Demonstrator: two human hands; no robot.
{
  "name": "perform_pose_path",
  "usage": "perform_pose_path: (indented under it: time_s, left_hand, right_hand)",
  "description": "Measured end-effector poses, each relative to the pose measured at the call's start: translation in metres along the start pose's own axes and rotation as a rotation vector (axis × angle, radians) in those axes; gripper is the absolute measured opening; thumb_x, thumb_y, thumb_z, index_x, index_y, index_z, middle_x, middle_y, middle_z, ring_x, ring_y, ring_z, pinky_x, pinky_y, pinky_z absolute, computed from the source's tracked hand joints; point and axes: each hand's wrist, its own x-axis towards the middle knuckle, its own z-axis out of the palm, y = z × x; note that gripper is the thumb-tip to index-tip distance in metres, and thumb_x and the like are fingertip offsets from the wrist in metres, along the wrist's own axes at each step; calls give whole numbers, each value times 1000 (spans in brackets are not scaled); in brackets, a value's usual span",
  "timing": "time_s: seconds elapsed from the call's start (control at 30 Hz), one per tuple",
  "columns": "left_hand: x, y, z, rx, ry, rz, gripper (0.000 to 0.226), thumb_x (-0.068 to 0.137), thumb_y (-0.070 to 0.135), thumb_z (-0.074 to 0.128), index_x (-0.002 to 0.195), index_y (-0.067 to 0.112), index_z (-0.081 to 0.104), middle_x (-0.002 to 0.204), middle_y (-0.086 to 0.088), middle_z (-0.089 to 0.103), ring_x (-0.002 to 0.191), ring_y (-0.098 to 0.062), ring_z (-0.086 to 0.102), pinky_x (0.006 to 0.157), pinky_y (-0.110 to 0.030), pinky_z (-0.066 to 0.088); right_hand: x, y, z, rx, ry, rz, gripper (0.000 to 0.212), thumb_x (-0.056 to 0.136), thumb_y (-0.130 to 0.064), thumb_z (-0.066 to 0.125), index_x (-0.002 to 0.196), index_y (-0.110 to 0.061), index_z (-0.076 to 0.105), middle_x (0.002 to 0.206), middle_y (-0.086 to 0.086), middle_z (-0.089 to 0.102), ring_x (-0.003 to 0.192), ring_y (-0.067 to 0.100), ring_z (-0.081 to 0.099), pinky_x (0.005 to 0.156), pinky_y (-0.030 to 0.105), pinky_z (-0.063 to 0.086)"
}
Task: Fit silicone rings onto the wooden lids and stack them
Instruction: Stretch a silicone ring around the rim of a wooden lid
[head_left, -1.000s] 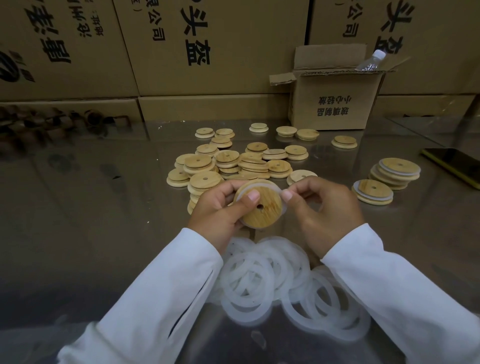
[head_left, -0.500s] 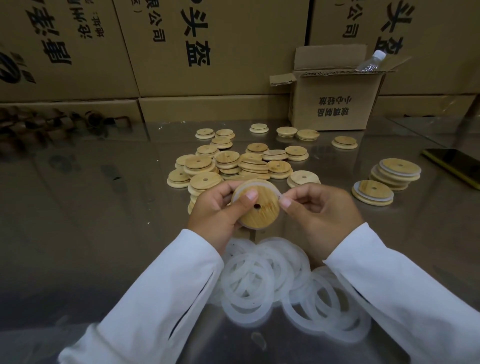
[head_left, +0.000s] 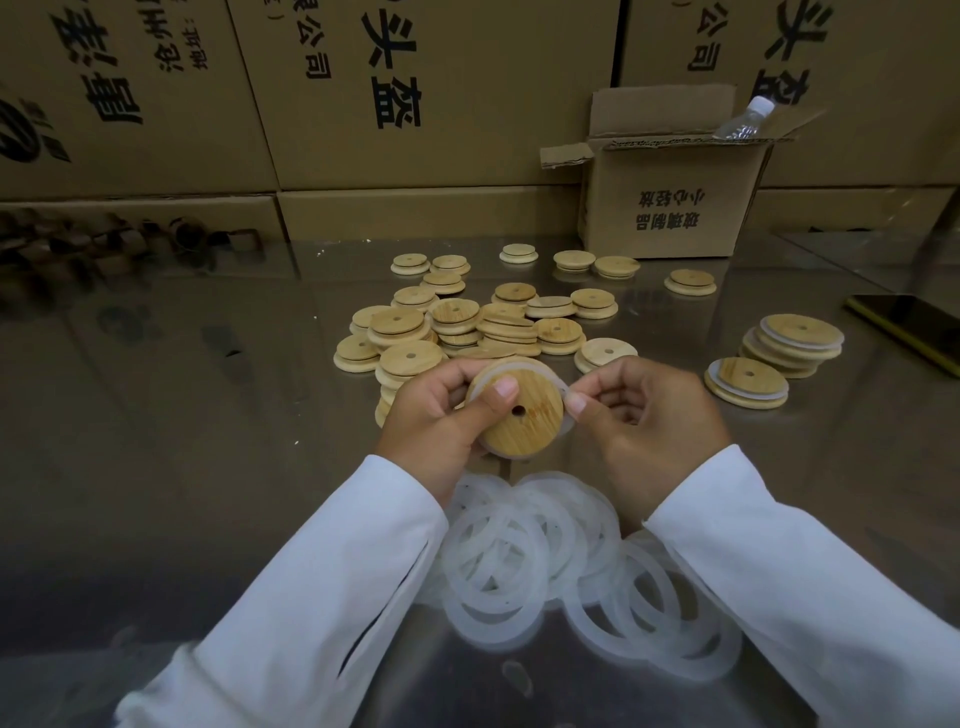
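Left hand (head_left: 436, 421) grips wooden lid (head_left: 519, 415); right hand (head_left: 654, 421) pinches silicone ring (head_left: 563, 385)

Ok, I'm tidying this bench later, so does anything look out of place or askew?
A clear plastic bottle lies tilted on the open small box, whose print is upside down. The bare lids sit in a loose heap, some leaning on others.
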Motion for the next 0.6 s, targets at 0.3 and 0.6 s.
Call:
perform_pose_path:
  time_s: [0.3, 0.6]
  left_hand:
    - [0, 0, -2, 28, -14, 18, 32, 64, 26, 63, 92, 10, 65, 88, -10, 69, 81, -21, 66, 67, -30, 56]
    - [1, 3, -5, 89, -16, 64, 21, 68, 26, 70, 86, 15, 67, 78, -2, 71, 75, -16, 66, 66, -30, 55]
  right_hand:
    - [1, -3, -3, 227, -69, 121, 20, 81, -10, 66, 66, -23, 63, 49, -10, 60, 46, -3, 54, 48, 7, 43]
    - [0, -4, -3, 194, -98, 117, 22, 83, -11, 64, 65, -25, 61, 46, -12, 59, 45, -3, 55, 51, 13, 47]
